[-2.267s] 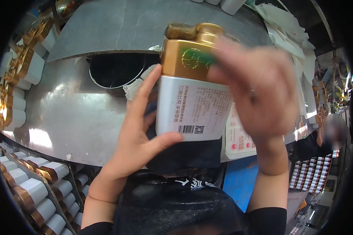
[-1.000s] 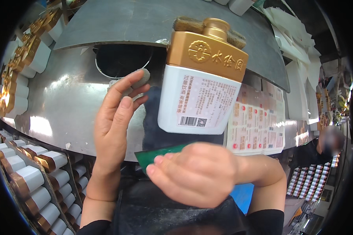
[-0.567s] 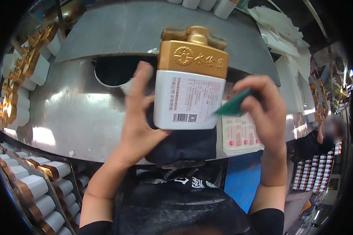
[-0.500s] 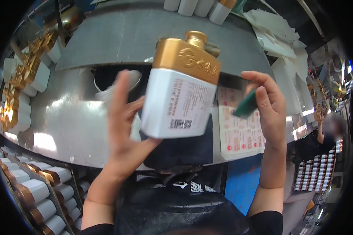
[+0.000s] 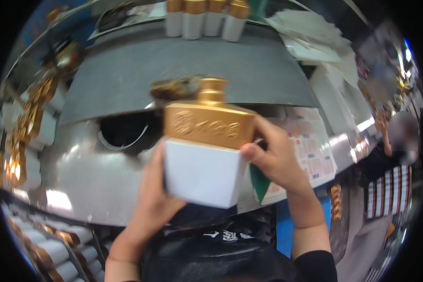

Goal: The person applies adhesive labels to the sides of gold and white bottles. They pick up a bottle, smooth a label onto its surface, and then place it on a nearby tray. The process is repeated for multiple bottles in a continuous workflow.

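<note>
The scene is viewed from the wearer's head by the left unit of a side-by-side fisheye pair. The lens is pitched downward and forward across the tabletop (image 5: 94, 171). The hands (image 5: 278, 157) are covered at close range near mid-frame, with the black apron (image 5: 211, 256) seen from above at the lower edge. Straight edges are bowed toward the rim; corners are darkened by the lens circle.

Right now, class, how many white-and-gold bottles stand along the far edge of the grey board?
4 on the grey board, side by side: the leftmost bottle, the second bottle, the third bottle and the rightmost bottle. Others may be hidden behind them.
</note>
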### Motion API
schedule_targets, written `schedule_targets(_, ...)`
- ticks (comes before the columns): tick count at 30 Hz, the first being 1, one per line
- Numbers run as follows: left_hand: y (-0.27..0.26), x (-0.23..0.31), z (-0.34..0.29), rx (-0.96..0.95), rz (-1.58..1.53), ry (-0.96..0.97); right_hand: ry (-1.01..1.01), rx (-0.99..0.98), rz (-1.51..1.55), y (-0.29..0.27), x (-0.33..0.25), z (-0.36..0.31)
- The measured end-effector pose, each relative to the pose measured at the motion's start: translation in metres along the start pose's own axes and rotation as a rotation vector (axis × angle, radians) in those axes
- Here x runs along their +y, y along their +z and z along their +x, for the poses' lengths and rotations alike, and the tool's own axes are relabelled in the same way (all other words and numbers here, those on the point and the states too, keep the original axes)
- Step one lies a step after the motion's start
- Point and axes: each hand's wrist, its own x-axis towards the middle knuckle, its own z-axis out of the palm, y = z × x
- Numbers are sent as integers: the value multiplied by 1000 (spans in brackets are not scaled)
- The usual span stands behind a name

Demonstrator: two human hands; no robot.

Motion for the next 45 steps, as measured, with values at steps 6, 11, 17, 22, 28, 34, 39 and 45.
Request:
schedule_targets(6,11,17,-6,181,112,-116,-101,-7,-26,15,18,31)
schedule_targets(11,0,-7,-14,129,104,-109,-61,66,-181,-4,64,-7)
schedule_targets(17,-31,-30,-5,317,-137,-86,214,71,-530,-97,152,-40)
schedule_targets(22,-29,-26,7,431,-62,-98,204,-166,-845,-93,195,8)
schedule_targets(28,-33,-27,-3,413,-21,-182,313,-409,-646,-94,193,56)
schedule_targets(34,-24,-17,-14,235,-238,-152,107,-246,-788,-85,206,51)
schedule_targets(39,-8,-4,-12,19,91,-162,50,-68,-1353,-72,180,0)
schedule_targets(45,-3,-4,-5,88,-18,-166,235,249,-403,-60,38,-41)
